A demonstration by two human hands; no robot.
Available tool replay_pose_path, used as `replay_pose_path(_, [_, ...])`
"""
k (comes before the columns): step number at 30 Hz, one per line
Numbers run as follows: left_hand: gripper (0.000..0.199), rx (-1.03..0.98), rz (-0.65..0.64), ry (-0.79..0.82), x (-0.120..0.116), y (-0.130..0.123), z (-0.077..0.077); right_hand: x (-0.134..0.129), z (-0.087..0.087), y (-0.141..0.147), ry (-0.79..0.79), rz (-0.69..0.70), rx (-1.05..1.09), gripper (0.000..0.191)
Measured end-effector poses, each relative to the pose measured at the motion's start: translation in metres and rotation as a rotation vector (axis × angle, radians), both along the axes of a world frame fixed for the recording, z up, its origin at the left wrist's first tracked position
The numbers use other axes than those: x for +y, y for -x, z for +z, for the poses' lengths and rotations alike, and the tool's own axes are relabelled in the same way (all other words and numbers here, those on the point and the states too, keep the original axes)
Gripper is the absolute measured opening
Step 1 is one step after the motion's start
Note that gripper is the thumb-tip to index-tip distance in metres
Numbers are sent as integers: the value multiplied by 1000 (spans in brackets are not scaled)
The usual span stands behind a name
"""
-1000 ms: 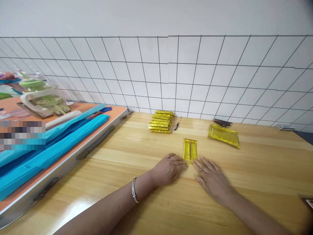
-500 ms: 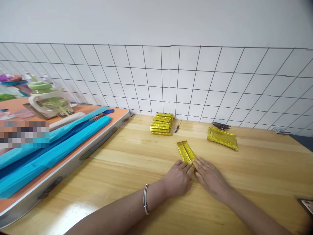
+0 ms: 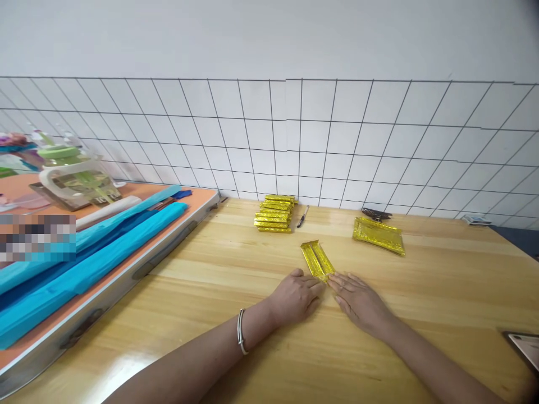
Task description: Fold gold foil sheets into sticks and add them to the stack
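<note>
A strip of shiny gold foil lies slanted on the table, its two long sides folded in so they almost meet along a narrow middle gap. At its near end, my left hand rests palm down, fingers partly bent and pointing right, fingertips against the foil's lower edge. My right hand lies flat with fingers stretched out, its fingertips over the foil's lower right corner. The fingers hide part of the near end. Farther back is a pile of several narrow folded gold foil strips.
A pen lies beside the pile. At back right are a flat gold packet and a dark clip. On the left, an orange-topped board carries blue rolls and a green-lidded bottle. A dark-edged device sits at right.
My left hand has slid a little left, away from my right hand, and its fingers are less curled. My right hand stays on the foil. The view has shifted slightly.
</note>
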State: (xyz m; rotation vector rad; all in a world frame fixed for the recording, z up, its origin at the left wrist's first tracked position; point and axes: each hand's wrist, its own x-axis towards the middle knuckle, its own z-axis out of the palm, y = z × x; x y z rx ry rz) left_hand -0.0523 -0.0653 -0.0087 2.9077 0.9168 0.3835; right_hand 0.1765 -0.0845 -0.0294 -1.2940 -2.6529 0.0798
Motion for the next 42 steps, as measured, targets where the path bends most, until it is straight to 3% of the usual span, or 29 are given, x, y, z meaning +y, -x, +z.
replay_pose_path(5, [18, -15, 24, 11, -5, 1, -1, -1, -3, 5, -16, -42, 30, 44])
replay_pose_path(11, [31, -41, 22, 47, -1, 0, -7, 0, 1, 11, -28, -61, 42, 43])
replay_pose_path(19, [33, -164, -80, 193, 9, 13, -9, 7, -6, -11, 24, -36, 32, 44])
replay_pose_path(26, [36, -280, -211, 356, 28, 25, -14, 18, 2, -18, 54, 54, 44, 41])
replay_pose_path(28, [34, -361, -151, 339, 38, 34, -16, 23, 4, -21, 58, 100, 64, 39])
replay_pose_path(32, [36, -531, 275, 196, 68, 54, -21, 36, 4, -28, 40, 168, 140, 38])
replay_pose_path(33, [42, -492, 308, 193, 76, 57, -23, 39, 2, -30, 32, 184, 162, 37])
replay_pose_path(36, [59, -254, 159, 205, 95, 59, -24, 50, -2, -32, 14, 240, 230, 35])
replay_pose_path(42, [61, -34, -43, 191, 105, 47, -18, 72, -7, -37, 7, 305, 321, 29])
